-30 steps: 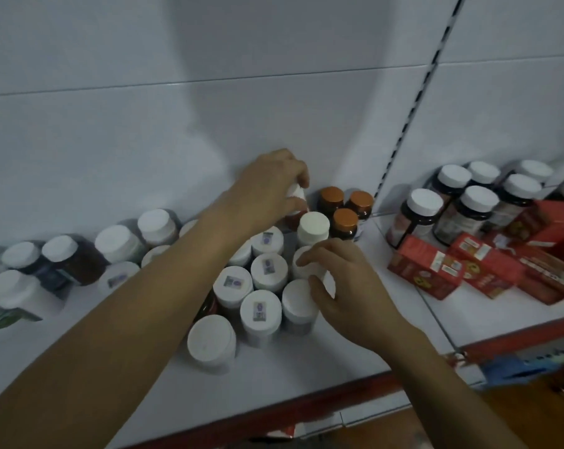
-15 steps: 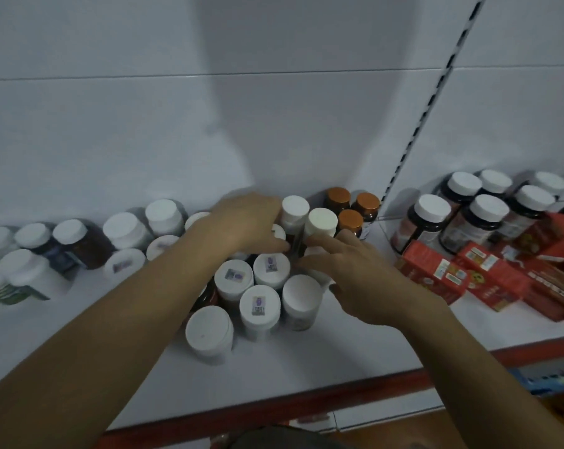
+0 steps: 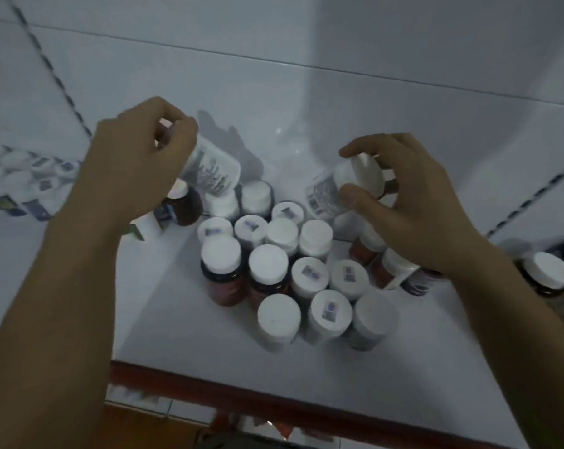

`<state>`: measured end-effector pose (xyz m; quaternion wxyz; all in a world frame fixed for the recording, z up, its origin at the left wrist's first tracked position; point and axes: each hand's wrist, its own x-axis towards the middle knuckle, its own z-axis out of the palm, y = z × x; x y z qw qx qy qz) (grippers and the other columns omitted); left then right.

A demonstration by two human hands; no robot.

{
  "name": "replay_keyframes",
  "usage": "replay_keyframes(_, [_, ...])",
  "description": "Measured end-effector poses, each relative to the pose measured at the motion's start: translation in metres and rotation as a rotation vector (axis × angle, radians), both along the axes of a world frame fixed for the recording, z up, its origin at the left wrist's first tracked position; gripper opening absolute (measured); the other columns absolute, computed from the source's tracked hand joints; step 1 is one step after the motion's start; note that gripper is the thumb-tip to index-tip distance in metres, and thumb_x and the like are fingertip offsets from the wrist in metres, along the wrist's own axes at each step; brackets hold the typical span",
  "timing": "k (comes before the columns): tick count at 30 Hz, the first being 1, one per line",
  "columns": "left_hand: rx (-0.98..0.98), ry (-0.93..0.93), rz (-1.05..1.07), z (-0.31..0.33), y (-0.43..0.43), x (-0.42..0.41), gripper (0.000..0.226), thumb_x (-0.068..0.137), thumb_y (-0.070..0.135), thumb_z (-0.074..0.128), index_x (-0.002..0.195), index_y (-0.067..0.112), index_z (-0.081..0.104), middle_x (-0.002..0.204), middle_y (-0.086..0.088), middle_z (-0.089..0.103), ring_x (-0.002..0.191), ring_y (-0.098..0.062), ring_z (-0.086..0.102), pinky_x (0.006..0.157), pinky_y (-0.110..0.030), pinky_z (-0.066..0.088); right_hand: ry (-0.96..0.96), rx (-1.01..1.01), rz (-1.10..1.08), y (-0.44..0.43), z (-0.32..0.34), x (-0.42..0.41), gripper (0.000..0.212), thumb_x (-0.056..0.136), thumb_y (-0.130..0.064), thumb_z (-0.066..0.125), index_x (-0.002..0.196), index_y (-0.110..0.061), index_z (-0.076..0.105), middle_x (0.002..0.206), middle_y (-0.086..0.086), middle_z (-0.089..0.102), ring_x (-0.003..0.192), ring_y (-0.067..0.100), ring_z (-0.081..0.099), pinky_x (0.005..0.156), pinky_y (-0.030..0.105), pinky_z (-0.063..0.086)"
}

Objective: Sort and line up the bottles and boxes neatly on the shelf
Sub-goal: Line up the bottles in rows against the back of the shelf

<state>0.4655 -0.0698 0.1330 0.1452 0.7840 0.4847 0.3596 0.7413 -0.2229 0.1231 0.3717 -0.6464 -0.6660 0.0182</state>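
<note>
Each hand grasps a tilted white bottle, left hand (image 3: 138,157) bottle (image 3: 214,168), right hand (image 3: 410,202) bottle (image 3: 331,189), above capped bottles (image 3: 284,264) clustered on the shelf (image 3: 183,319).

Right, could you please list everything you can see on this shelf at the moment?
left-held bottle: one, white, printed label, tilted above the cluster's back left
right-held bottle: one, white with white cap, tilted above the cluster's back right
standing bottles: over a dozen, white caps, some brown bodies, clustered mid-shelf
dark bottle: one, brown, left of the cluster's back
far-left bottles: several, white caps, blurred, left edge
far-right bottle: one, white cap, dark body, right edge
shelf: one, white, red front edge
left hand: one, fingers curled round its bottle
right hand: one, fingers round its bottle's cap
</note>
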Motion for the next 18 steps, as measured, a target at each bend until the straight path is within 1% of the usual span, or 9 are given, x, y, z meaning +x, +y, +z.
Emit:
replay_keyframes(2, [-0.036,-0.007,0.040,-0.005,0.007,-0.032,0.030,0.097,0.054,0.056,0.112,0.028,0.063,0.094,0.005,0.065,0.078,-0.017,0.061,0.067,-0.030,0.039,0.040,0.004,0.077,0.031,0.004,-0.027,0.036,0.091,-0.028,0.073,0.125,-0.026,0.060,0.122,-0.002,0.057,0.104,0.015,0.061,0.083,0.036,0.058])
replay_keyframes(4, [-0.074,-0.015,0.045,-0.010,0.013,-0.062,0.036,0.088,0.062,0.064,0.109,0.032,0.061,0.093,0.011,0.063,0.080,-0.011,0.062,0.064,-0.030,0.043,0.096,-0.036,0.143,0.064,0.006,-0.055,0.037,0.089,-0.027,0.075,0.123,-0.026,0.061,0.121,-0.002,0.059,0.108,0.015,0.062,0.082,0.036,0.059])
replay_keyframes(6, [-0.120,-0.007,0.029,-0.013,0.018,-0.089,0.039,0.080,0.060,0.074,0.105,0.034,0.059,0.094,0.022,0.060,0.079,0.000,0.060,0.062,-0.023,0.042,0.118,-0.088,0.187,0.097,0.004,-0.084,0.036,0.088,-0.024,0.075,0.121,-0.027,0.060,0.120,-0.001,0.061,0.108,0.016,0.062,0.085,0.039,0.058])
replay_keyframes(7, [-0.140,0.011,0.017,-0.016,0.021,-0.100,0.040,0.077,0.057,0.078,0.105,0.035,0.059,0.095,0.024,0.060,0.079,0.002,0.060,0.062,-0.021,0.041,0.094,-0.111,0.206,0.112,0.001,-0.097,0.036,0.089,-0.022,0.073,0.121,-0.027,0.060,0.118,0.000,0.062,0.106,0.017,0.062,0.087,0.040,0.057])
replay_keyframes(9, [-0.158,0.057,-0.035,-0.026,0.025,-0.117,0.042,0.072,0.054,0.081,0.103,0.037,0.060,0.098,0.023,0.063,0.084,0.002,0.061,0.065,-0.021,0.044,0.008,-0.159,0.248,0.135,-0.009,-0.120,0.034,0.090,-0.021,0.071,0.122,-0.027,0.059,0.115,0.001,0.064,0.102,0.019,0.061,0.089,0.038,0.053])
replay_keyframes(11, [-0.185,0.067,-0.123,-0.039,0.029,-0.128,0.042,0.069,0.054,0.079,0.103,0.039,0.061,0.097,0.022,0.065,0.086,0.002,0.062,0.068,-0.024,0.048,-0.060,-0.240,0.289,0.151,-0.021,-0.137,0.034,0.091,-0.023,0.071,0.123,-0.026,0.060,0.116,0.001,0.065,0.101,0.019,0.061,0.090,0.035,0.050])
replay_keyframes(13, [-0.211,0.047,-0.220,-0.053,0.032,-0.132,0.040,0.070,0.051,0.079,0.104,0.038,0.063,0.092,0.021,0.067,0.084,0.002,0.063,0.067,-0.021,0.048,-0.172,-0.341,0.287,0.160,-0.035,-0.144,0.038,0.089,-0.022,0.072,0.126,-0.027,0.062,0.122,0.000,0.064,0.108,0.020,0.060,0.095,0.037,0.049])
replay_keyframes(15, [-0.187,0.063,-0.295,-0.068,0.036,-0.133,0.037,0.074,0.041,0.082,0.106,0.037,0.065,0.092,0.021,0.065,0.087,0.001,0.061,0.070,-0.014,0.045,-0.333,-0.441,0.225,0.165,-0.043,-0.142,0.042,0.089,-0.022,0.071,0.129,-0.028,0.060,0.129,0.000,0.060,0.117,0.022,0.056,0.101,0.040,0.046])
replay_keyframes(18, [-0.101,0.132,-0.376,-0.085,0.050,-0.129,0.043,0.079,0.034,0.082,0.119,0.031,0.066,0.112,0.014,0.058,0.101,-0.006,0.057,0.084,-0.024,0.046,-0.450,-0.541,0.121,0.164,-0.042,-0.129,0.046,0.089,-0.021,0.071,0.133,-0.025,0.059,0.132,0.001,0.057,0.120,0.024,0.053,0.103,0.040,0.045])
